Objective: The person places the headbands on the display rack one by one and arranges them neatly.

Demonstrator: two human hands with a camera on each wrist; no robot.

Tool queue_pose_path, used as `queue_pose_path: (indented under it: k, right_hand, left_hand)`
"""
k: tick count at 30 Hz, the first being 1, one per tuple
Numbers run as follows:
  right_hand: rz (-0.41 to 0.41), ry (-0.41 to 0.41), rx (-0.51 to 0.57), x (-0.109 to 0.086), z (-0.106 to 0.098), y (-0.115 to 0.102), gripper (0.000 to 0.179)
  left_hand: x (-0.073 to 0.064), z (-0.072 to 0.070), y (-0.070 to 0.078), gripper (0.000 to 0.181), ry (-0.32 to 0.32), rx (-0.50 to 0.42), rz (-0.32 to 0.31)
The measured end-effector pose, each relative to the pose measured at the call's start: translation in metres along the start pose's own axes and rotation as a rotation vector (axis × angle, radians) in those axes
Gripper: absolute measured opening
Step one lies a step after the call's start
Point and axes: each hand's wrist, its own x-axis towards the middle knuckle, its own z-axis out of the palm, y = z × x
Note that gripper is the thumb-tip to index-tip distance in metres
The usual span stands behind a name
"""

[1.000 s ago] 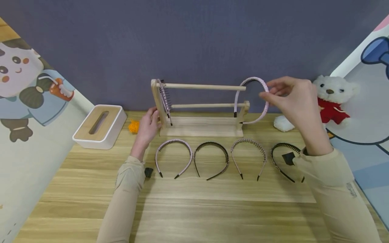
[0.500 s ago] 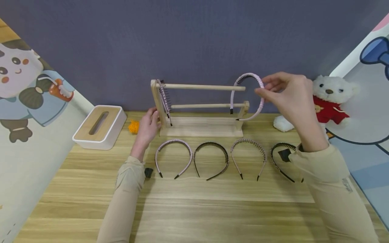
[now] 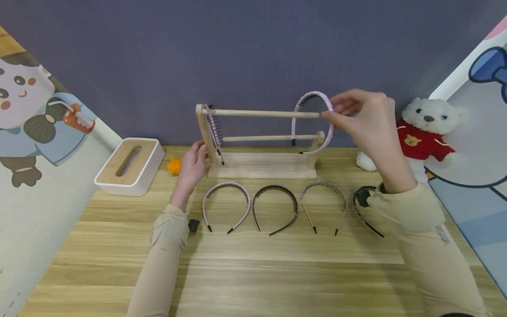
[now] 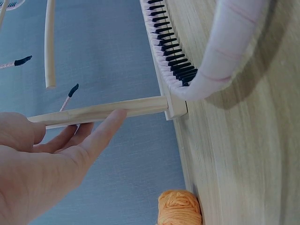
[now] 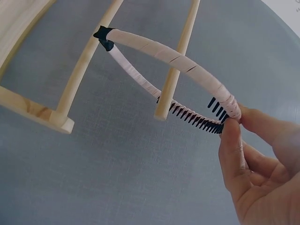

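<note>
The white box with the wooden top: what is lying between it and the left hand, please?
In the head view, a small orange ball of yarn lies on the table between the white box and the left hand.

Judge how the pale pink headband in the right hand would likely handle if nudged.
The headband is probably fairly stiff: its arch stands open though pinched at one side. It looks light, since the right hand holds it in a small pinch. Nudged, it may swivel, because that grip is off-center.
</note>
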Motion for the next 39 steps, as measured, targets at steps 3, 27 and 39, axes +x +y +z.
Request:
queue_pose_path:
  k: [3,27,39]
  right_hand:
    - [-0.009,0.001,-0.005,0.001,0.002,-0.003,0.032]
    - [-0.057,-0.014,0.049,0.009,0.021,-0.021,0.032]
    - [-0.074,-0.03,0.083,0.013,0.034,-0.033,0.028]
  left_hand:
    - [-0.001,-0.001,0.0,0.05,-0.001,-0.003,-0.002]
    - [-0.003,-0.002,0.002,0.05,0.0,0.019,-0.005]
    - [-0.004,-0.001,0.004,0.05,0.002,0.025,-0.009]
